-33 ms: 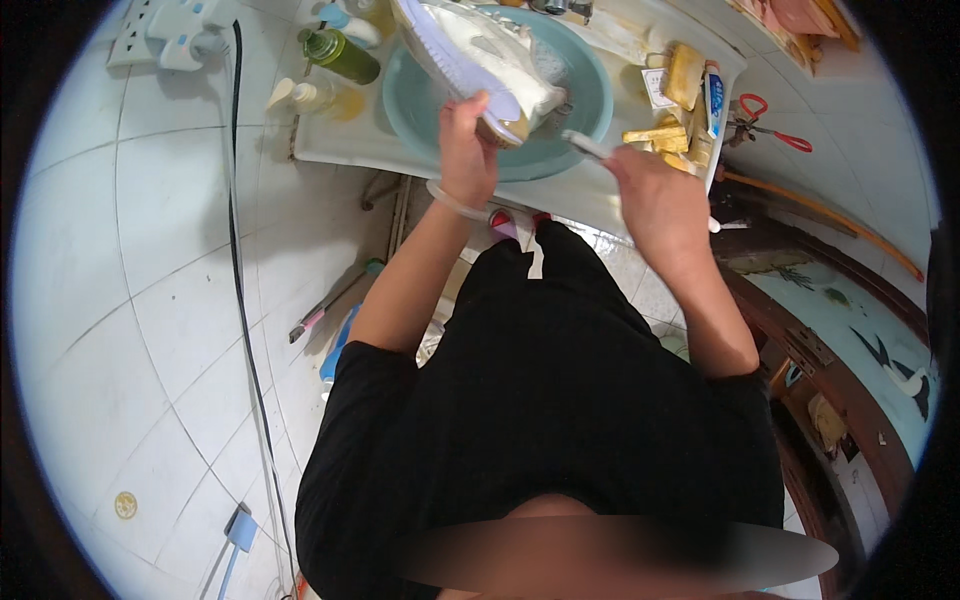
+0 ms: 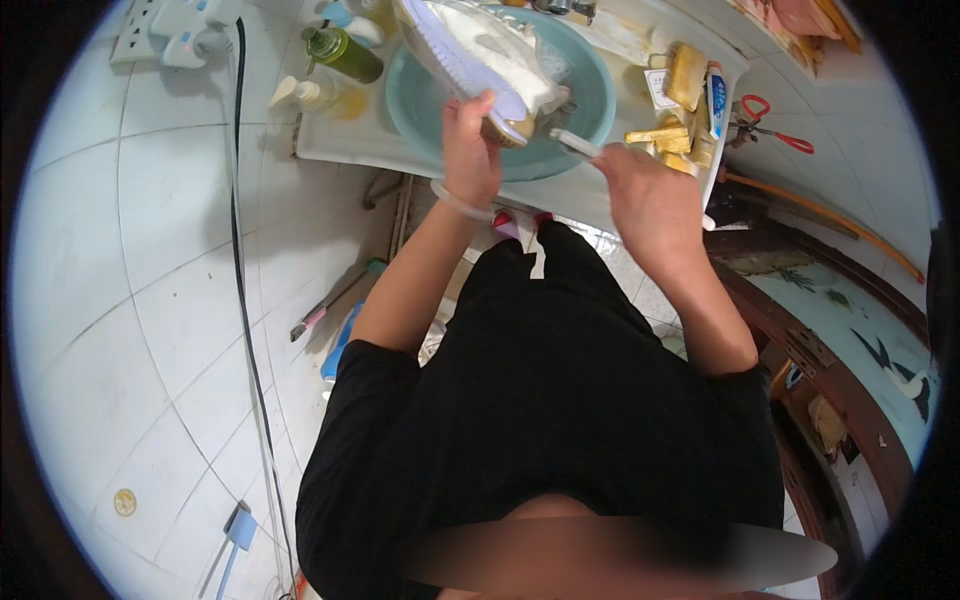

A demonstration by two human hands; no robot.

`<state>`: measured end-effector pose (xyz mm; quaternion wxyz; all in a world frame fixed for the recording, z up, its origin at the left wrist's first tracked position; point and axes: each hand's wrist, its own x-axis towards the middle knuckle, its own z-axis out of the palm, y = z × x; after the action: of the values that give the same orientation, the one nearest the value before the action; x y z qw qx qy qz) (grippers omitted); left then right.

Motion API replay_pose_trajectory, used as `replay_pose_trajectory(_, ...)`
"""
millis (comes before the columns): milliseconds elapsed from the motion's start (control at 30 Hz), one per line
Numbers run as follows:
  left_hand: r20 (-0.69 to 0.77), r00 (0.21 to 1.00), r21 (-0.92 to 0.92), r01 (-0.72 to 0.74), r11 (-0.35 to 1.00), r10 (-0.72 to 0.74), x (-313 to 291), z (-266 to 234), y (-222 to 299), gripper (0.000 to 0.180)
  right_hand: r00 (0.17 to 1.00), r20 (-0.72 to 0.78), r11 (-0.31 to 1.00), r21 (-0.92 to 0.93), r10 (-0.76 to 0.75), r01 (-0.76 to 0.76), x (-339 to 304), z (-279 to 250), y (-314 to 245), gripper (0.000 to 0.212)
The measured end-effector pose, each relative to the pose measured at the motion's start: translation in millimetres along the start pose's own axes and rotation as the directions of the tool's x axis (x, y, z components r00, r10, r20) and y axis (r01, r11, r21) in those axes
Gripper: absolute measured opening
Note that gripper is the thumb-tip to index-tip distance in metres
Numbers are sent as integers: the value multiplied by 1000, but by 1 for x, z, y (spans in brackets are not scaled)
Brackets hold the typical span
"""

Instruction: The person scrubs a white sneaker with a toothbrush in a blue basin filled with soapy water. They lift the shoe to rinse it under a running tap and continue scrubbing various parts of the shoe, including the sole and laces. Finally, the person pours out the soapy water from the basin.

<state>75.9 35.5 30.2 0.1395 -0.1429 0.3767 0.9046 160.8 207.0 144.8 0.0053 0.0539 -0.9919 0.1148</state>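
My left hand is closed around the near end of a white shoe with a lavender sole, holding it tilted over a pale teal basin. The sole faces left and the upper faces right; the shoe's far end is cut off by the picture's top edge. In my closed right hand is a slim white brush. Its head points left, over the basin's near side, a little apart from the shoe's near end. Bristles are too small to make out. Some suds show in the basin beside the shoe.
The basin sits in a white counter. To its left stand a green bottle and a pump bottle; to its right lie yellow bars, a blue-and-white tube and red-handled scissors. A black cable hangs down the left wall.
My right hand has shifted slightly left with the brush, bringing its head closer to the shoe. My left hand and the shoe stay nearly in place.
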Motion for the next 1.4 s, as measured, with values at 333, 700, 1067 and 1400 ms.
replay_pose_trajectory(333, 37, 995, 66, -99, 993, 97, -17, 18, 14, 44, 989, -76, 987, -113, -125, 116, 19, -7, -18, 8)
replay_pose_trajectory(700, 82, 995, 50, -52, 997, 47, -15, 14, 11, 41, 988, -13, 977, -154, -152, 148, 4, -4, -21, 7)
replay_pose_trajectory(1067, 136, 991, 61, -8, 998, 0, -18, 13, 5, 40, 992, -60, 982, -160, -115, 104, 6, -12, -22, 8)
replay_pose_trajectory(1400, 140, 990, 26, 9, 1000, -13, -21, 15, 6, 43, 987, -81, 977, -174, -136, 121, 4, -16, -24, 3)
